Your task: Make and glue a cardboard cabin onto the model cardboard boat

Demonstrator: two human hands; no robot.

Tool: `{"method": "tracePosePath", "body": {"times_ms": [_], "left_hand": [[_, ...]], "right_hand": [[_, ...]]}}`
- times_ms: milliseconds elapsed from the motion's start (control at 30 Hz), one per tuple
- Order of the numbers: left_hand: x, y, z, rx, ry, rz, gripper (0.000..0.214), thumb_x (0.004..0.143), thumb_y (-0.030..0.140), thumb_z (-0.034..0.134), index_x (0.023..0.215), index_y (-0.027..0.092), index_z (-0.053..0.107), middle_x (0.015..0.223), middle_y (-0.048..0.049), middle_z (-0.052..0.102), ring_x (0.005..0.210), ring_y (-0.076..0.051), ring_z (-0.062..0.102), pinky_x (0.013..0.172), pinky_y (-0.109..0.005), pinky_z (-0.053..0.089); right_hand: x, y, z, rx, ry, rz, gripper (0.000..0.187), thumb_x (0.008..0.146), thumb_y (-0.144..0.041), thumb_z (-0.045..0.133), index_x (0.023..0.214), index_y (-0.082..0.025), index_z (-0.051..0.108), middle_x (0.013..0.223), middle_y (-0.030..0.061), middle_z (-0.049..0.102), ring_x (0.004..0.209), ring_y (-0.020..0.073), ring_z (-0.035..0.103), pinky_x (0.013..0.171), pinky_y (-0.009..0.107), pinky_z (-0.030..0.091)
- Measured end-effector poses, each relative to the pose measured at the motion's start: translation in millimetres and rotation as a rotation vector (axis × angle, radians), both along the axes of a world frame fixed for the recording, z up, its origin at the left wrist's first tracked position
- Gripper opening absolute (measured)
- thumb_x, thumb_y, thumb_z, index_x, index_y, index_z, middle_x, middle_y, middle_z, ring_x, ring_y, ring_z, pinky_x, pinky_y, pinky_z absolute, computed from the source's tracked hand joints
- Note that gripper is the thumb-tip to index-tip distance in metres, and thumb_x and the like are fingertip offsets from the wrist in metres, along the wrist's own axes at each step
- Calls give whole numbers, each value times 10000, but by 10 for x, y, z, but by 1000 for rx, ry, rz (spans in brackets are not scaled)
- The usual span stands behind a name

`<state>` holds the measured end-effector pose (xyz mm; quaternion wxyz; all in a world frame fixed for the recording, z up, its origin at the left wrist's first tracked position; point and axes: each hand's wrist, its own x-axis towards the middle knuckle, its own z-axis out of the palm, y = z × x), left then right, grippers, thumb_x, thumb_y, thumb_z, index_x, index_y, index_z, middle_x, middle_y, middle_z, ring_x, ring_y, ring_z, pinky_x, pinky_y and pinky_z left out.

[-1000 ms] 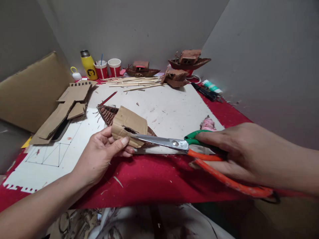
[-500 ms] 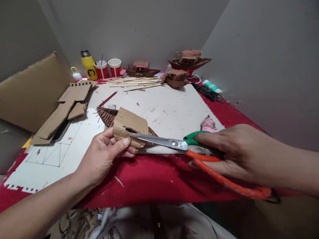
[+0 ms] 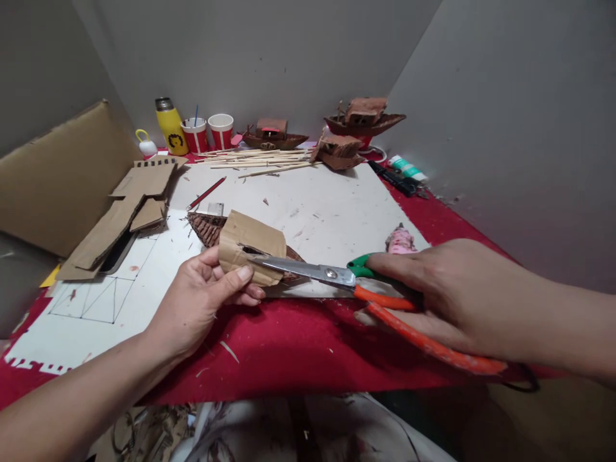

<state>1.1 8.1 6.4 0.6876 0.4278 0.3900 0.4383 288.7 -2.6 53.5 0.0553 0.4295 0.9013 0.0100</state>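
My left hand [image 3: 206,292] pinches the lower left edge of a bent piece of brown cardboard [image 3: 255,234], thumb on its front. A dark slot runs through the cardboard. My right hand [image 3: 447,301] grips a pair of scissors [image 3: 308,269] with one green and one orange handle. The tips of the blades are at the slot; how far they reach into it I cannot tell. Behind the cardboard lies a boat-shaped piece [image 3: 206,228] with a ridged brown surface, its middle hidden by the cardboard.
Several brown model boats [image 3: 274,135] stand at the back beside thin wooden sticks [image 3: 260,157]. A red pencil [image 3: 206,194] lies on the white board [image 3: 327,199]. Cut cardboard [image 3: 144,179] is at left; a yellow bottle [image 3: 171,128] and paper cups [image 3: 221,131] stand behind. A pink-wrapped object [image 3: 400,240] lies near my right hand.
My right hand and the scissors have shifted slightly left, bringing the blades a little further along the slot. My left hand and the cardboard stay nearly in place.
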Motion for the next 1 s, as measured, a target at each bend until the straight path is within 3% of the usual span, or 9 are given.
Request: {"method": "tracePosePath", "body": {"times_ms": [333,667,800,1000], "left_hand": [[10,-14,-3,-48,13,-7,224,761,220,792,929,133,672,738,-32,751,608,-111,688,606,-184,593],[6,13,20,-36,11,-43,183,834,250,731,926,141,616,746,-52,768,622,-128,713,593,-197,601],[5,-2,-8,-21,-7,-64,205,845,258,719,985,149,615,794,-58,777,642,-135,723,612,-208,608],[5,3,-8,-12,-24,-79,202,857,251,702,1017,164,614,803,-49,777,653,-139,726,626,-223,612]], "right_hand": [[106,3,-180,15,6,18,590,949,-651,141,762,-242,523,489,41,494,463,222,453,494,318,239],[23,30,43,-98,-21,-26,405,969,-526,335,716,-235,459,531,17,501,459,171,402,502,302,235],[-19,51,49,-112,5,-25,433,934,-593,383,700,-238,460,507,-6,471,442,157,357,489,294,219],[-57,67,71,-168,85,-43,473,929,-625,369,751,-231,561,507,-2,497,433,173,405,494,311,268]]}}
